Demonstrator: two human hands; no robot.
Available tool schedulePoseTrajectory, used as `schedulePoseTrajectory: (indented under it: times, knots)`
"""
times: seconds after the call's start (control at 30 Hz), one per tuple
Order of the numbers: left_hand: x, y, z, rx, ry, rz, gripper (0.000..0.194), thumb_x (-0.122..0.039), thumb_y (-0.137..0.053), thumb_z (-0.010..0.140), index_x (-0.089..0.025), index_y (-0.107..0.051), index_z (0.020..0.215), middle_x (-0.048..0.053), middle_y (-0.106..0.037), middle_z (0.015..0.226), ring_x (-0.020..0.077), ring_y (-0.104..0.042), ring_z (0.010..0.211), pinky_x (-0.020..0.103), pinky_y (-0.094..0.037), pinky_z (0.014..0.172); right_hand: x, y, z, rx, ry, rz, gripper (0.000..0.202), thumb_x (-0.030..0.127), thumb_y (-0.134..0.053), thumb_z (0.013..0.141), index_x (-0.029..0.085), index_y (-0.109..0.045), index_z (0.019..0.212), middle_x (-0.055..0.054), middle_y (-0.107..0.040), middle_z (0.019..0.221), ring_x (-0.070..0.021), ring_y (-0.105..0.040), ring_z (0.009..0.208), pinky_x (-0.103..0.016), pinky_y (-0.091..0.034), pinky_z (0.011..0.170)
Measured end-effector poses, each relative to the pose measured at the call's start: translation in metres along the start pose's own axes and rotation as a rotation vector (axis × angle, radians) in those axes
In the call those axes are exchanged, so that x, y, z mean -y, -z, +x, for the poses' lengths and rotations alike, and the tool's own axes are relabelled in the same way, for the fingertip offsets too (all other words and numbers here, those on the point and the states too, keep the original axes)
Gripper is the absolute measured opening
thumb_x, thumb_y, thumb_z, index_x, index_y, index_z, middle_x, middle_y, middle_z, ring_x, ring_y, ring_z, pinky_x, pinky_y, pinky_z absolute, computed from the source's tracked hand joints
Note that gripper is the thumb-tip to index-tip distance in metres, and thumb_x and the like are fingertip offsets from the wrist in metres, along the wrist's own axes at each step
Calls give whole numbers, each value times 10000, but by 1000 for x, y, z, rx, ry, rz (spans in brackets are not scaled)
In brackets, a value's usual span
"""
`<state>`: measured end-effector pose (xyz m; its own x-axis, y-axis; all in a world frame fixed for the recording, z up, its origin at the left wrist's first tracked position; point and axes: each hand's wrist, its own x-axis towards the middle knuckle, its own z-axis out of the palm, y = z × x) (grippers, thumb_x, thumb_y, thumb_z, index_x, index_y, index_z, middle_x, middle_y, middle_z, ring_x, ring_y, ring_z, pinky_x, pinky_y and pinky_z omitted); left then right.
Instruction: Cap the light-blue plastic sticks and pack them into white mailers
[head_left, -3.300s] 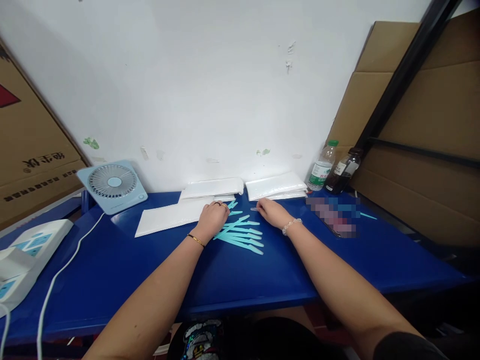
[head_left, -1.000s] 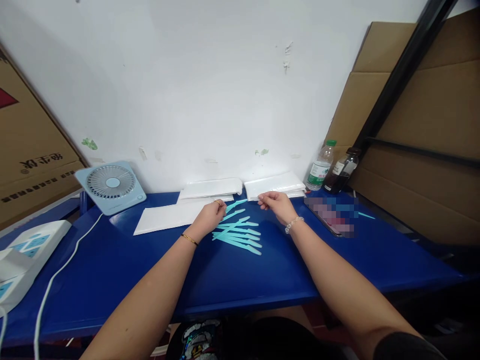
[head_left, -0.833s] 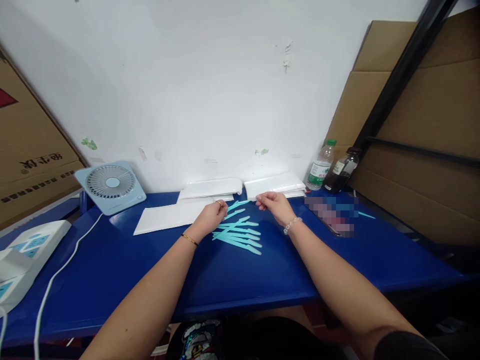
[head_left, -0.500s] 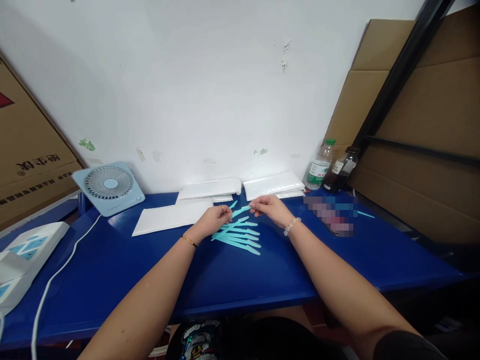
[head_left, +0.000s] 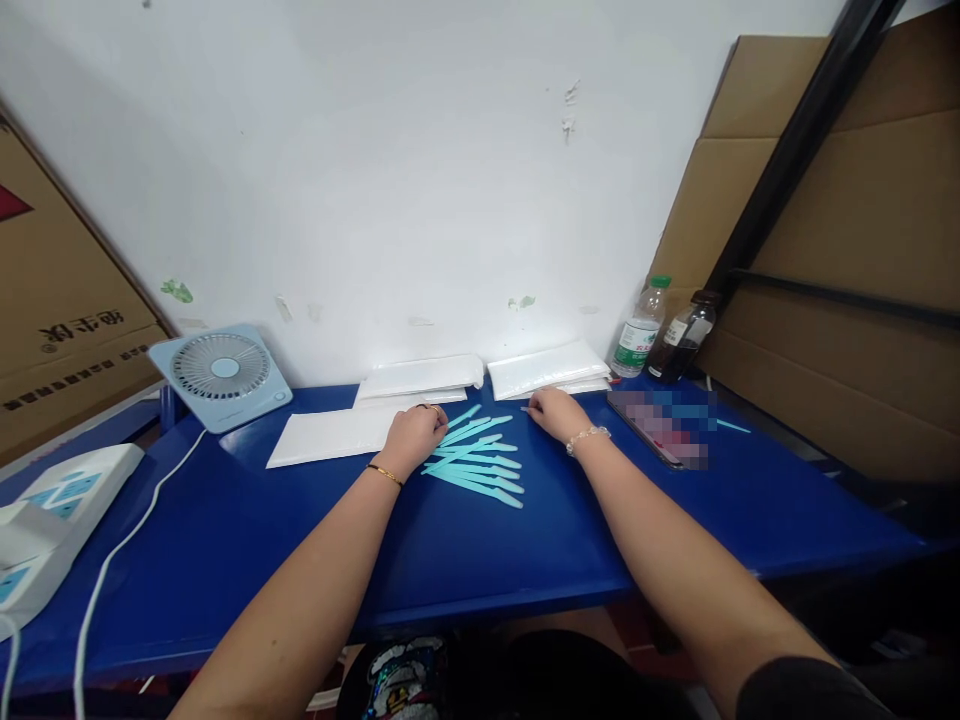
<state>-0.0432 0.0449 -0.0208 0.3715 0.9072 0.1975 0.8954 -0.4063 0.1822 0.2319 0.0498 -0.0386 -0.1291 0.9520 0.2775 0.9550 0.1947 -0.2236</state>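
Several turquoise eyebrow razors (head_left: pixel 472 472) lie fanned out on the blue table, handles converging at the left and blade ends pointing right. My left hand (head_left: pixel 417 436) is closed at the upper handles, its fingertips pinching the end of one eyebrow razor (head_left: pixel 486 426); part of the grip is hidden by the hand itself. To the right of the fan, apart from it, my right hand (head_left: pixel 556 414) is low over the table. Its thumb and finger pinch a small pale piece (head_left: pixel 525 408), like a clear blade cover, too small to be sure.
White padded envelopes (head_left: pixel 420 376) lie along the wall, another packet (head_left: pixel 551 368) beside them and a flat one (head_left: pixel 322 438) at left. A fan (head_left: pixel 223 375) and power strip (head_left: pixel 67 515) stand left. Right are a phone (head_left: pixel 645 430), a water bottle (head_left: pixel 639 330) and a dark-drink bottle (head_left: pixel 681 340).
My right hand has moved right, away from the razor's blade end, with a small pale piece in its fingers. My left hand has shifted slightly left and down, bringing the razor down onto the fan.
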Motion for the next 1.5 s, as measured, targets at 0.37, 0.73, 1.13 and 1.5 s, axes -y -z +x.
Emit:
schedulePoseTrajectory:
  times: [0.37,0.73,1.13,1.5]
  knots:
    - [-3,-2,1,-40,-92,161,225,-143,-424,778,-177,-644,807,101,-666,789,231,-621,753,317,-381,711,13,8,-7,-18,94,172,117,139,-516,809,161,-625,849,-52,-637,810,-159,-560,732,-249,-397,687]
    - [-9,9,-4,-95,-157,60,212,-194,-396,843,-182,-602,798,70,-662,801,201,-596,754,298,-357,702,20,15,-11,-116,215,456,152,232,-536,838,199,-678,880,-32,-636,830,-147,-561,722,-271,-431,702]
    - [-17,10,-7,-13,-266,-29,242,-179,-401,835,-186,-642,808,50,-680,867,178,-603,777,283,-402,748,34,16,-15,-19,348,483,159,207,-539,838,204,-690,888,-24,-656,843,-137,-579,753,-257,-440,711]
    - [-23,9,-21,248,-312,-104,850,-579,-700,579,-147,-456,1268,150,-527,1257,315,-489,1139,362,-403,906,46,15,-32,445,375,287,1050,631,-690,608,181,-249,1447,-153,-259,1484,-340,-213,1358,-478,-230,1088]
